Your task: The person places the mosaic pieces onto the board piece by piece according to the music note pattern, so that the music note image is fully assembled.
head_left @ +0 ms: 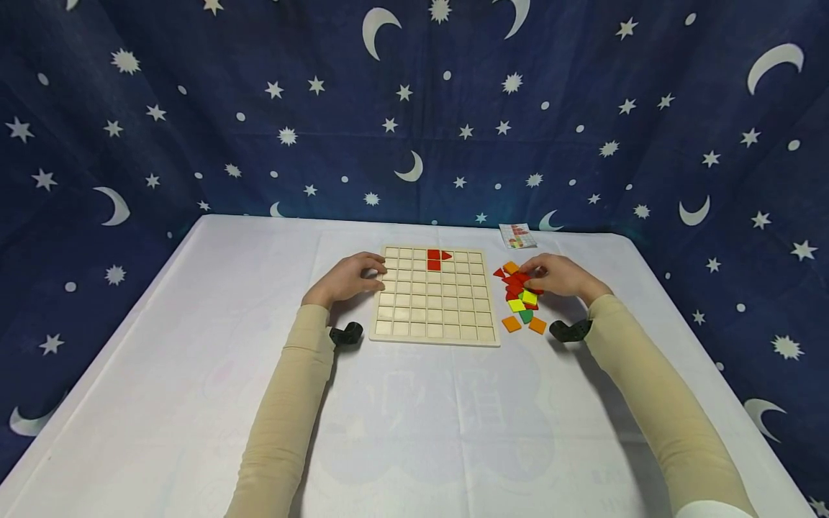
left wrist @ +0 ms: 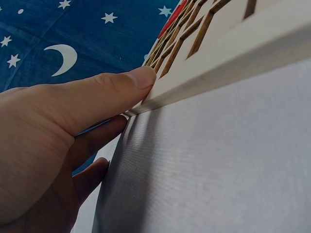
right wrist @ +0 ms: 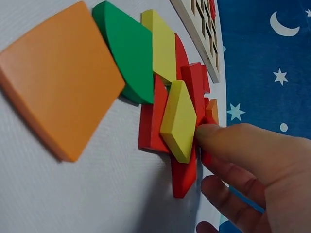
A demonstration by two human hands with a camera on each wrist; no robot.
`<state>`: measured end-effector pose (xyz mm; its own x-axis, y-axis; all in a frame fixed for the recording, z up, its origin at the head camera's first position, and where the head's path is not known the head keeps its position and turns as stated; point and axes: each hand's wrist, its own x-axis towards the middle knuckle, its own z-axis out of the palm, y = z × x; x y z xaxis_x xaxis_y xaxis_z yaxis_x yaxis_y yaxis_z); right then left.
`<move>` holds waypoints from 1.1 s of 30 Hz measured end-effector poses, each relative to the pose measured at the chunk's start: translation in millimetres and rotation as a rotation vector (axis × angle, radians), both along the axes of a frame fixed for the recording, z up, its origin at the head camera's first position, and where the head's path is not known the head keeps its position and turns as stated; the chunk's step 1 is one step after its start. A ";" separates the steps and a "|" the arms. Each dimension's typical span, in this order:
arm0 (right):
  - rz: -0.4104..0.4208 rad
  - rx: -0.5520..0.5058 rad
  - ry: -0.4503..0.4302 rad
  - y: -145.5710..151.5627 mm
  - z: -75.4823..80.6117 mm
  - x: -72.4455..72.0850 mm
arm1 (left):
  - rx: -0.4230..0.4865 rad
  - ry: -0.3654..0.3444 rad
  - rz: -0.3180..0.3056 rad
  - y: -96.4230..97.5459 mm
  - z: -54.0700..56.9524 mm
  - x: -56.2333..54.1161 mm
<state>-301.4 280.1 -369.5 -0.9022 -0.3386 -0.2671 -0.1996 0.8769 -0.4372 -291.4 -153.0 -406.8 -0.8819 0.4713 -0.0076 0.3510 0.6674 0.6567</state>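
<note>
A pale wooden grid board (head_left: 435,340) lies flat on the table, with square red tiles (head_left: 434,255) and a red triangle (head_left: 446,255) set in its far rows. At the board's left edge is my left hand (head_left: 347,278); its straight thumb rests on the rim in the left wrist view, the other fingers loose beside it. Over a pile of coloured wooden pieces to the right, my right hand (head_left: 562,276) pinches a red piece (right wrist: 206,156) between thumb and fingers. A yellow diamond (right wrist: 180,121) lies on red pieces just beside the thumb; the fingertips are partly hidden.
A green piece (right wrist: 129,53) and an orange square (right wrist: 63,80) lie at the pile's near side. Behind the pile is a small printed card (head_left: 518,236). A white cloth covers the table (head_left: 414,424), and a dark blue curtain (head_left: 337,122) with stars and moons hangs behind.
</note>
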 end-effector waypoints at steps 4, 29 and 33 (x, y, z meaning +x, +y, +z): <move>-0.007 -0.002 0.000 0.5 -2.6 -1.2 | 0.001 -0.001 0.000 0.1 0.1 0.0; -0.008 -0.055 0.009 -2.5 -9.2 -2.6 | 0.011 -0.004 -0.006 -0.8 0.0 0.2; -0.007 -0.045 0.015 -4.5 -8.9 -2.3 | 0.012 -0.004 -0.008 -0.7 -0.3 0.0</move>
